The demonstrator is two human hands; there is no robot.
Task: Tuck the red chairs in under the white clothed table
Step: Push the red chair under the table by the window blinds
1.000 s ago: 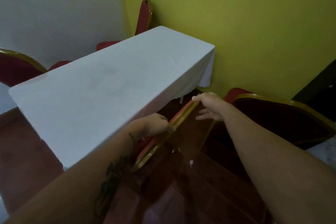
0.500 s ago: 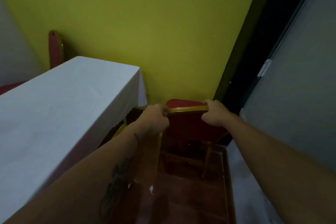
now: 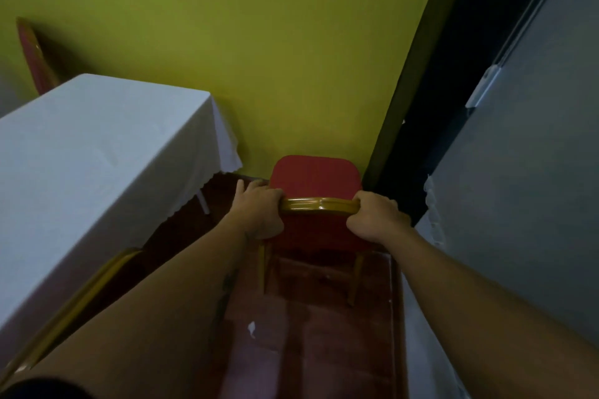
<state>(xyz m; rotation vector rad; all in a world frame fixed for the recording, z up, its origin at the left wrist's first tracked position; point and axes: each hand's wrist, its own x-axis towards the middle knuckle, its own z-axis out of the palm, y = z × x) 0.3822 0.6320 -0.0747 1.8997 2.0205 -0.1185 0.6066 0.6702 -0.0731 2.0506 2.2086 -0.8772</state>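
Gold-framed red chair (image 3: 316, 183) sits at twelve o'clock against the yellow wall (image 3: 259, 42). My left hand (image 3: 259, 209) and right hand (image 3: 372, 215) clench its top rail, wide apart for steering toward the white-clothed table (image 3: 97, 155) at nine o'clock.

— What do you see in front of you?

— You face a big yellow-green wall (image 3: 259, 42). It is plain, with nothing on it.

— And down low?

— You stand on a dark red-brown floor (image 3: 317, 350). It is shiny. A small white scrap (image 3: 251, 329) lies on it.

— What is on your right?

— A dark doorway gap (image 3: 453, 74) runs beside the yellow-green wall. Next to it is a grey door (image 3: 534, 172) with a small white latch (image 3: 483, 87).

— Is it bright?

— No, the room looks dim.
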